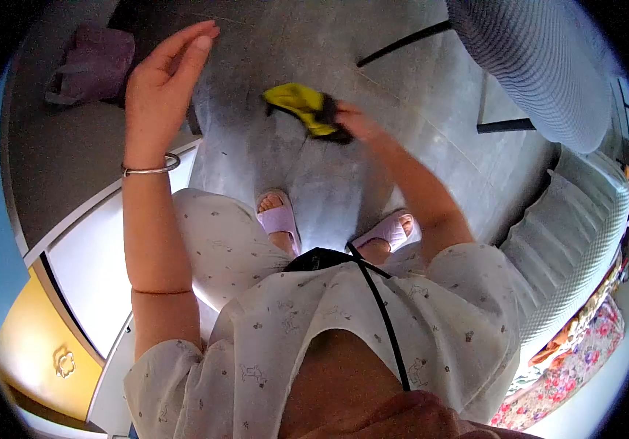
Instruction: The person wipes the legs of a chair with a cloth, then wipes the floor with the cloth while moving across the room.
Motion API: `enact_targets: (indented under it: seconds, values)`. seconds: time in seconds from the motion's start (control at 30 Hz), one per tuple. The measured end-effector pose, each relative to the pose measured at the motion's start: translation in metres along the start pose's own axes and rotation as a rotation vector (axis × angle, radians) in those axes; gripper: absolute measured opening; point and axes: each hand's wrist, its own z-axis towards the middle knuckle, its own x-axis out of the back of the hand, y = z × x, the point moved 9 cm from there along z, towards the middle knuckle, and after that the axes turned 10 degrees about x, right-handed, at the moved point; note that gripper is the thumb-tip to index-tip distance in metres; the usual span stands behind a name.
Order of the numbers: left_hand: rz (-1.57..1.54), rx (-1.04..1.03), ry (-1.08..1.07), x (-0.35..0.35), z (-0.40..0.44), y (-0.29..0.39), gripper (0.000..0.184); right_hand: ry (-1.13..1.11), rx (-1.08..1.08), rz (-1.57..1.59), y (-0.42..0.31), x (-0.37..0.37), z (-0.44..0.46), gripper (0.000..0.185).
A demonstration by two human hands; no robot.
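My right hand (358,123) grips a soft yellow and black item (296,101) by its dark end, out over the floor. Motion blur hides its exact kind, though it looks like fabric. On the left, my left hand (164,80) is raised above a dark grey surface, a metal bangle (151,165) on its wrist. Its fingers stretch forward with the thumb alongside, a small gap between them, and nothing shows in them. My feet, in pale lilac slippers (283,219), stand apart on the grey floor below.
A purple bag (99,64) lies on the dark grey surface (66,172) at left, above white and yellow drawers (47,344). At upper right is a grey ribbed chair (541,66) with black legs. Pale covered seating (556,241) and floral fabric (574,358) are at right.
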Motion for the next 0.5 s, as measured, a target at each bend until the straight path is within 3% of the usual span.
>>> enact_targets:
  seconds: [0.03,0.07,0.1,0.13,0.17,0.23,0.3,0.33,0.37,0.4,0.43,0.5]
  values:
    - [0.020,0.001,0.013,0.002,0.001,-0.001,0.029,0.076,-0.156,-0.023,0.035,0.049,-0.016,0.032]
    - [-0.006,0.014,-0.009,0.000,0.004,-0.007,0.031,0.177,-0.152,-0.103,0.057,0.100,-0.028,0.031]
    - [-0.009,0.008,-0.012,-0.002,0.005,-0.004,0.031,0.243,-0.044,-0.421,0.055,0.144,-0.040,0.031]
    - [0.004,0.027,-0.045,-0.005,0.004,-0.002,0.030,0.173,0.150,-0.826,0.059,0.176,-0.046,0.036]
    - [0.018,0.046,-0.080,-0.010,0.003,-0.001,0.030,0.448,0.116,-1.173,0.029,0.186,-0.067,0.028]
    - [0.014,0.028,-0.077,-0.013,0.007,-0.006,0.030,0.519,-0.092,-1.409,0.027,0.158,-0.075,0.031]
    - [0.007,0.003,-0.080,-0.021,0.010,-0.002,0.030,0.499,-0.303,-1.339,0.030,0.106,-0.067,0.033]
    - [0.030,0.014,-0.067,-0.023,0.009,0.001,0.031,0.726,-0.230,-0.911,0.077,0.100,-0.063,0.028]
    - [0.050,0.024,-0.053,-0.026,0.008,0.004,0.031,0.500,-0.213,-1.012,0.057,0.054,-0.052,0.024]
    - [0.045,0.016,-0.067,-0.029,0.009,0.005,0.031,0.351,-0.126,-1.313,0.050,0.009,-0.043,0.023]
    - [0.094,-0.001,-0.065,-0.030,0.011,0.004,0.031,0.388,-0.095,-1.173,0.057,-0.020,-0.037,0.022]
    - [0.140,-0.025,-0.065,-0.034,0.011,0.005,0.032,0.075,0.014,-1.212,0.060,-0.085,-0.021,0.030]
